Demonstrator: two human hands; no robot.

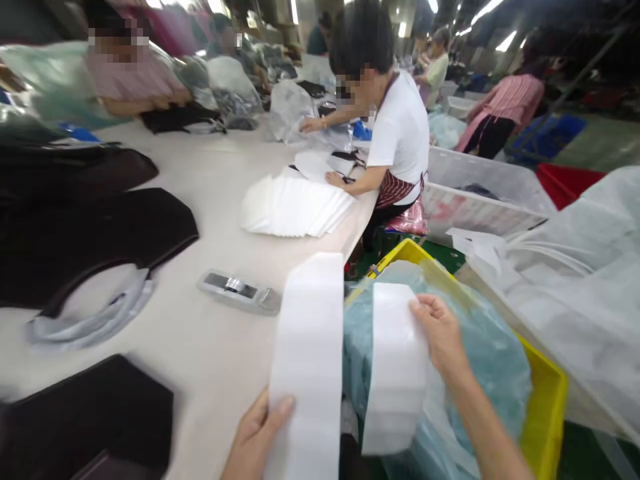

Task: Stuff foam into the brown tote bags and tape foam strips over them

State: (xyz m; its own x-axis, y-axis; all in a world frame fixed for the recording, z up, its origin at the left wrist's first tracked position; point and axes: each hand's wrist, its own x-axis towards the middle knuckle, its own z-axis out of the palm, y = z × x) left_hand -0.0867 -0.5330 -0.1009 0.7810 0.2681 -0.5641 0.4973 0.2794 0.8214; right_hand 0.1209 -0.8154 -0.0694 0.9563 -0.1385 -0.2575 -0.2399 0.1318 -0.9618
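Observation:
My left hand (263, 427) is closed on the left edge of a long white sheet (313, 347) with angled corners at its top, thumb lying on its face. My right hand (443, 333) pinches the upper right corner of a shorter white sheet (395, 367), which hangs over a yellow crate. A gap separates the two sheets. Left of the long sheet, a clear plastic strip-like pack (240, 292) with a dark and shiny middle lies on the table (215, 373). Farther back, a fanned stack of white sheets (295, 205) lies near the table's edge.
Black bag-like pieces (100, 227) cover the table's left side. The yellow crate (545, 400) holds a bluish plastic bag (480, 360). A person in a white shirt (400, 127) works at the table's right edge. Beyond stand a white bin (480, 173) and white sheeting (575, 267).

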